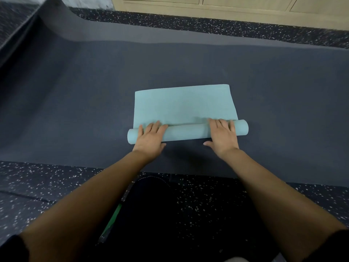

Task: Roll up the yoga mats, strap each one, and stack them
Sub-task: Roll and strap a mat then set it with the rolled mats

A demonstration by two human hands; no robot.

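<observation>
Head view, looking down at the floor. One light blue yoga mat (184, 106) lies on a larger dark grey mat (75, 95), roughly at its middle. Its near end is wound into a roll (186, 132) lying crosswise to the person; the far portion is flat and unrolled.

Left hand (151, 138) rests on the left part of the roll, palm down, fingers straight and spread over the top, not curled round it. Right hand (222, 137) rests on the right part in the same manner, fingers extended across the roll, thumb out to the near side against the dark mat. Neither hand grips anything. Both ends of the roll show beyond the hands.

Dark speckled flooring (37, 188) surrounds the dark mat. Pale wooden cabinet fronts (226, 4) run along the far edge. A green strip (113, 218) lies beside the person's dark-clothed leg; what it is cannot be determined.
</observation>
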